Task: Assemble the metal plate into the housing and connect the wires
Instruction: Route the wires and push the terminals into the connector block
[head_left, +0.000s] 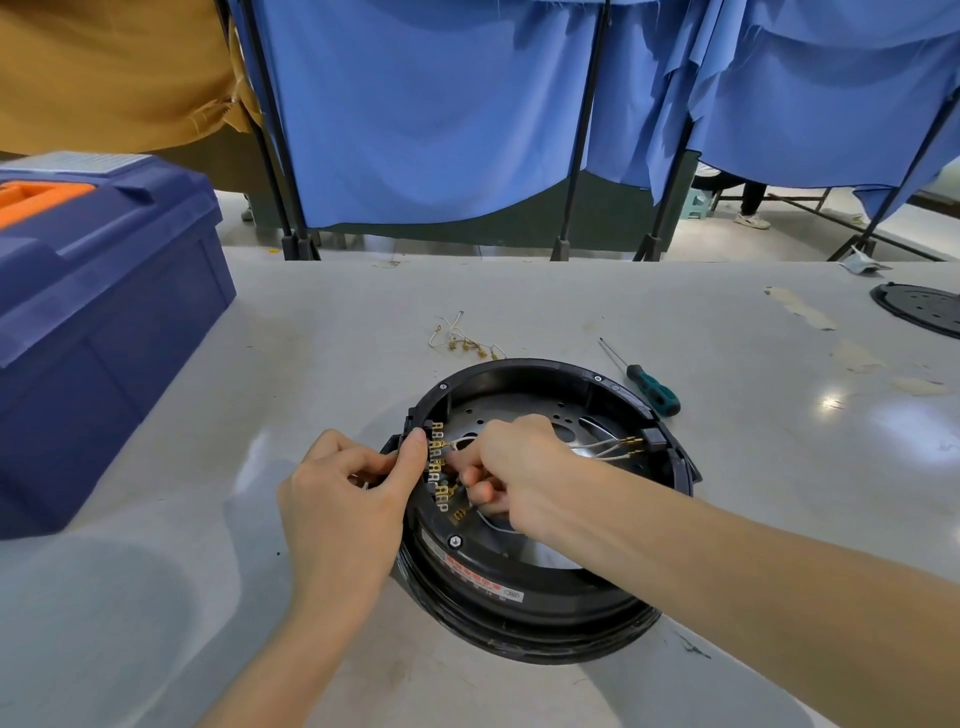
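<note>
A round black housing (524, 608) lies on the table with a perforated metal plate (519, 410) seated inside it. A row of brass terminals (438, 467) runs along its left inner wall. White wires (605, 449) with brass ends cross from the right side of the housing. My left hand (345, 499) grips the left rim of the housing, thumb on top by the terminals. My right hand (511, 470) reaches inside and pinches a wire end at the terminal row. The connector itself is hidden by my fingers.
Loose white wires with brass ends (462, 338) lie just behind the housing. A green-handled screwdriver (647, 382) rests to its right rear. A blue toolbox (98, 322) stands at the left. Another black round part (922, 306) sits at the far right edge.
</note>
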